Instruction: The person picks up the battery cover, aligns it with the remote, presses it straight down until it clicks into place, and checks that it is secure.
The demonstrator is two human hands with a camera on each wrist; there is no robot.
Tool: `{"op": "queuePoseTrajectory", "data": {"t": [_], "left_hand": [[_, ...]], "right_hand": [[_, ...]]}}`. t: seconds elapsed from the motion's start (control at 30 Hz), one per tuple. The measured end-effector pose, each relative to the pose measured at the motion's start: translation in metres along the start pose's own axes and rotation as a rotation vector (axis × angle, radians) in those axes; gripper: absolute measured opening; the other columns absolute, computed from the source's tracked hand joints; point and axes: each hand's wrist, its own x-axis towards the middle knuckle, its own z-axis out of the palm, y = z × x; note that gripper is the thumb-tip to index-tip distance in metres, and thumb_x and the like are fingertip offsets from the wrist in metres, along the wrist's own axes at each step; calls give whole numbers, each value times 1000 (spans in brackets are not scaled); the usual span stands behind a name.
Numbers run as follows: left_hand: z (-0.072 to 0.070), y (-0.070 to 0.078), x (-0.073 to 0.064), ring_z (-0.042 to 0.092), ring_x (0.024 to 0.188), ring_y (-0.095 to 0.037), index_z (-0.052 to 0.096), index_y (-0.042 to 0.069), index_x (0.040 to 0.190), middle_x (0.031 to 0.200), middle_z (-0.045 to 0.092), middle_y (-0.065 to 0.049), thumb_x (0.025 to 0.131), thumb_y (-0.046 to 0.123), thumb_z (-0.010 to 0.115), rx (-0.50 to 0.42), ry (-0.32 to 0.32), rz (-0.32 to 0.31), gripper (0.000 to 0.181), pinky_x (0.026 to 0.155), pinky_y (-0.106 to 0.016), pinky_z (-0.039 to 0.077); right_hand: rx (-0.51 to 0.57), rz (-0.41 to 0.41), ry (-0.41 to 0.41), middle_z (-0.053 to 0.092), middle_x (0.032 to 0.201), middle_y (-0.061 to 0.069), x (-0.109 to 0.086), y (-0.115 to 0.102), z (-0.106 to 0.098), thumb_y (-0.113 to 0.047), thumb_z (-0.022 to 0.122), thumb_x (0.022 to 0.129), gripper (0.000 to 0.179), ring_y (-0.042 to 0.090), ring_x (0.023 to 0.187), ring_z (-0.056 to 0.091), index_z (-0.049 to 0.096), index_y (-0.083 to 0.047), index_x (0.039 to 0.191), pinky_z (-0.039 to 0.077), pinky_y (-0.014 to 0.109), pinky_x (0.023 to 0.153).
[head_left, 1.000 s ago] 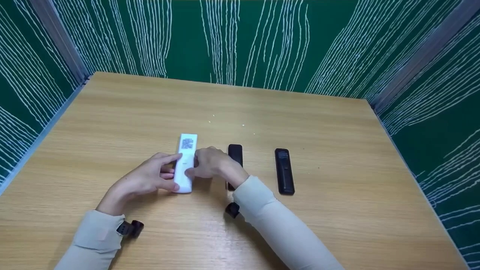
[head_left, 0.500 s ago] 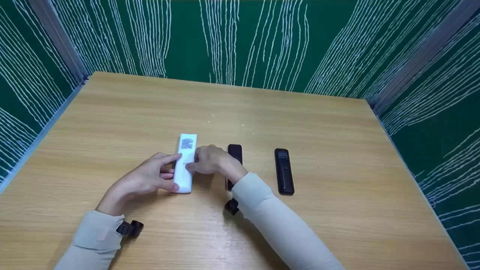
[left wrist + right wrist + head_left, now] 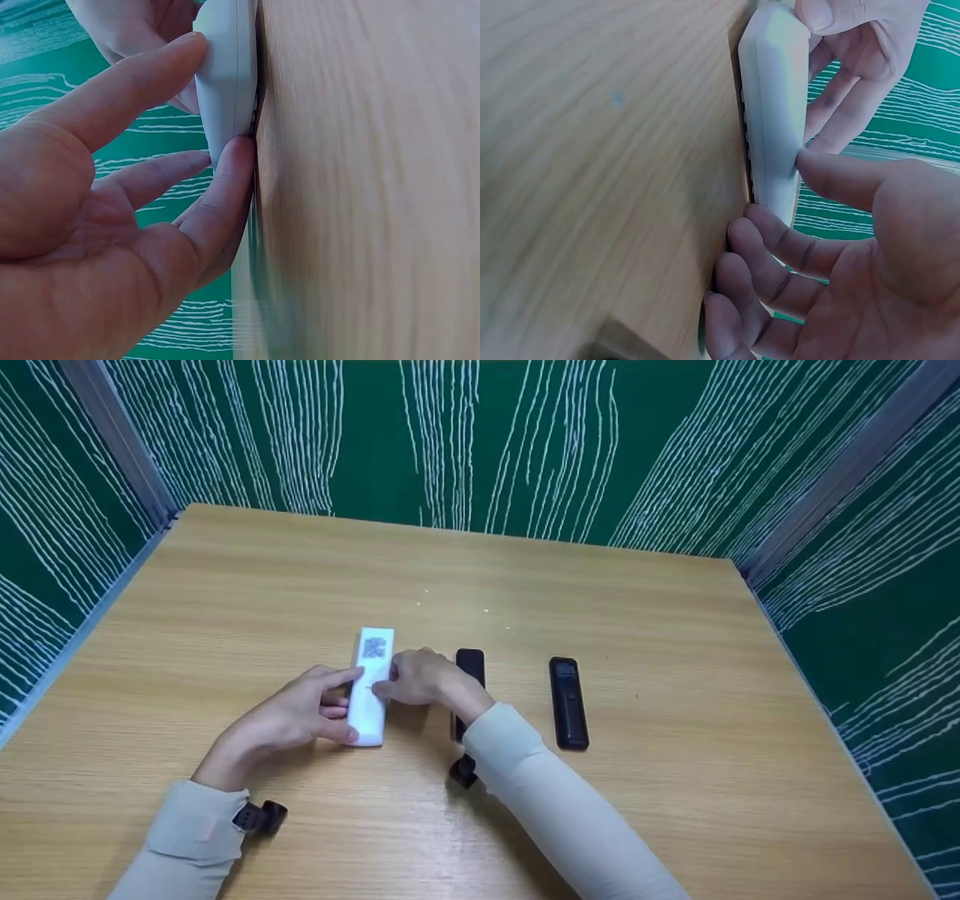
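A white remote control lies face down on the table, its plain back up, with a square printed code at the far end. My left hand holds its left side, one fingertip on the long edge and another digit by the near end. From the right, my right hand has its thumb on the back and its other fingers curled at the long edge. In the right wrist view, the buttons of the remote face the wood and the right fingertips sit low beside it.
A black remote control lies just right, partly covered by the right wrist. Farther right is another black remote. The wooden table has a few white specks, and green panels with white streaks enclose it.
My right thumb has slid a little toward the far end along the back of the white remote control. The left hand and the remotes stay where they were.
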Motion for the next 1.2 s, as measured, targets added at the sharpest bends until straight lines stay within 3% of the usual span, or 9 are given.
{"op": "queuePoseTrajectory", "data": {"t": [0.73, 1.03, 1.2], "left_hand": [[1, 0, 0, 50, 140, -43, 30, -3, 164, 153, 35, -27, 85, -7, 82, 2, -6, 31, 95, 116, -41, 49], [1, 0, 1, 50, 140, -42, 31, -1, 165, 154, 35, -25, 86, -8, 81, -2, -1, -3, 94, 116, -39, 48], [1, 1, 0, 49, 141, -44, 30, -2, 165, 154, 35, -27, 85, -9, 81, -15, -4, 9, 95, 117, -40, 48]], "right_hand": [[-44, -52, 0, 61, 87, 0, -10, -2, 3, -44, 67, 102, 32, 16, 81, 56, 66, -13, 109, 47, 28, 69], [-35, -55, -11, 59, 85, 0, -14, -3, 5, -43, 69, 101, 31, 15, 77, 55, 64, -13, 106, 45, 27, 65], [-46, -54, -19, 57, 82, 0, -16, -4, 6, -44, 70, 101, 31, 15, 75, 54, 64, -14, 102, 43, 27, 63]]}}
